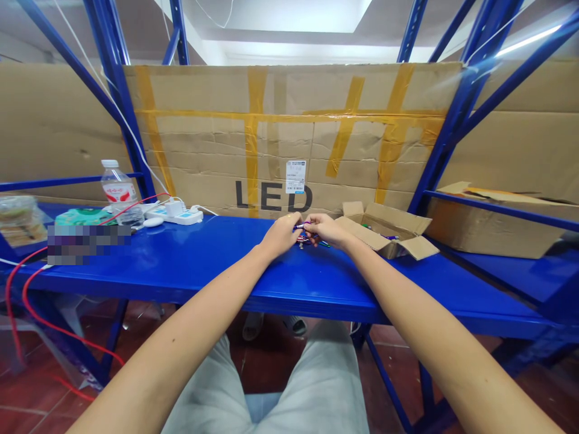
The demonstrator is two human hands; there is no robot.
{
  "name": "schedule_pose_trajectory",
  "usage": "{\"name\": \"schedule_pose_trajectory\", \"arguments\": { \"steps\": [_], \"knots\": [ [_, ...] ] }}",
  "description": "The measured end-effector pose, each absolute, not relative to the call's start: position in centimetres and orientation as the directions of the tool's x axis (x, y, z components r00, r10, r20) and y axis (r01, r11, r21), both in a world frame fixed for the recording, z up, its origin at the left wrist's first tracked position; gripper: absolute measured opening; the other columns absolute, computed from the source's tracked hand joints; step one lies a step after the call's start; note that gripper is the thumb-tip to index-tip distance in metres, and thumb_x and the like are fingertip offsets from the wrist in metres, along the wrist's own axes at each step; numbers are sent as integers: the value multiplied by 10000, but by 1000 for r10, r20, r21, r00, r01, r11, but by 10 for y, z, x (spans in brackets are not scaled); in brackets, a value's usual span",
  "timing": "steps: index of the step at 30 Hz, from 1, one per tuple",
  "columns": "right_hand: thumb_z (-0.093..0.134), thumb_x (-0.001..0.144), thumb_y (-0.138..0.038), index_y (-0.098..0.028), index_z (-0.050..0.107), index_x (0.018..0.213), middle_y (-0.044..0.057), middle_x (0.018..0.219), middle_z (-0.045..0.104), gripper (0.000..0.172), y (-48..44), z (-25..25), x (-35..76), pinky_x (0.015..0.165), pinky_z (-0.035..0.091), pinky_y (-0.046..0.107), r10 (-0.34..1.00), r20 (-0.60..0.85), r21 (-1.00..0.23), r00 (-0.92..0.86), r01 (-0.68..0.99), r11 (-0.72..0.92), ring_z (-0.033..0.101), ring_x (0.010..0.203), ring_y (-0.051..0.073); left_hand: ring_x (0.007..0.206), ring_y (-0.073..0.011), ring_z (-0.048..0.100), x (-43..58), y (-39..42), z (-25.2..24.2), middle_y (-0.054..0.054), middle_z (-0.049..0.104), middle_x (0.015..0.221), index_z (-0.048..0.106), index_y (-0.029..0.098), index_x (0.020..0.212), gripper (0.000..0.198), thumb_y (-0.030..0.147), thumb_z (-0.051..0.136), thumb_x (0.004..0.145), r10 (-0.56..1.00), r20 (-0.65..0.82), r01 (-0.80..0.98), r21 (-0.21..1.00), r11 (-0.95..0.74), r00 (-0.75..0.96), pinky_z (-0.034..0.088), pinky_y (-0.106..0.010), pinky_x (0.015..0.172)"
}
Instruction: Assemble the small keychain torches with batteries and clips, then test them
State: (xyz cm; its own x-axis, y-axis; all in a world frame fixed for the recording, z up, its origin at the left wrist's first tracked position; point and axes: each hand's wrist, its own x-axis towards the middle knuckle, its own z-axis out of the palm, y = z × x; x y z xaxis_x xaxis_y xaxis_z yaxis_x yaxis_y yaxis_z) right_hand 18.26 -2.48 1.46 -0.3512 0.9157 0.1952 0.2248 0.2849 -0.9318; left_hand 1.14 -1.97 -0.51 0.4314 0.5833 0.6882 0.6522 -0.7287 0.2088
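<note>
Both arms reach forward over the blue surface [190,265]. The left hand [281,234] and the right hand [322,228] meet at its far side, close in front of a large cardboard sheet [289,138] marked LED. Between them they pinch a small purple item [302,225], the fingers of both hands curled narrowly around its ends; it is too small to tell what it is. Just below the hands, a little cluster of small coloured pieces [312,242] lies on the surface, touching or nearly touching the fingers.

Just to the right of the right hand stands an open cardboard box [389,232] with its flaps spread; a few small coloured things show inside. Farther right, a second, larger carton [488,226] sits behind a blue rail.

Well apart on the left are a white power strip [176,213], a clear water bottle [118,190] with a red label, a green pack [85,216] and a red cable [27,295] that hangs over the edge.
</note>
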Motion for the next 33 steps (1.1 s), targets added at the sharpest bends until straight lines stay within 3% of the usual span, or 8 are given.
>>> {"name": "schedule_pose_trajectory", "arguments": {
  "steps": [11, 15, 21, 27, 33],
  "knots": [
    [688, 840, -230, -157, 551, 681, 13, 578, 609, 223, -21, 15, 189, 406, 478, 221, 894, 176, -919, -412, 258, 300, 548, 442, 105, 860, -205, 607, 10, -20, -7, -77, 669, 914, 616, 153, 928, 86, 169, 574, 855, 595, 684, 649, 231, -725, 421, 460, -309, 769],
    [690, 840, -193, -155, 556, 721, 1, 561, 611, 182, -20, 16, 189, 391, 477, 221, 898, 230, -897, -376, 277, 346, 559, 429, 111, 925, -211, 610, 13, -18, -8, -98, 673, 961, 643, 137, 968, 160, 249, 541, 918, 613, 679, 650, 258, -714, 404, 470, -329, 849],
    [714, 800, -153, -158, 562, 731, -27, 563, 597, 167, -22, 18, 187, 353, 456, 183, 863, 361, -839, -354, 280, 466, 557, 421, 93, 894, -224, 605, 17, -18, -4, -108, 667, 832, 642, 143, 750, 347, 200, 386, 977, 733, 575, 727, 318, -609, 362, 461, -354, 852],
    [705, 780, -149, -157, 577, 784, -15, 630, 611, 129, -21, 17, 187, 370, 488, 202, 851, 397, -831, -344, 259, 493, 586, 472, 107, 816, -181, 619, 15, -20, -3, -45, 709, 862, 654, 163, 829, 168, 248, 538, 915, 779, 563, 584, 546, -601, 275, 456, -289, 759],
    [711, 776, -200, -147, 613, 815, 6, 614, 631, 118, -18, 17, 190, 410, 519, 228, 840, 402, -831, -364, 241, 502, 615, 521, 137, 516, -116, 564, 19, -25, -2, 45, 591, 593, 519, 182, 838, 86, 208, 577, 896, 879, 395, 326, 821, -468, 268, 417, -229, 548]
  ]
}}
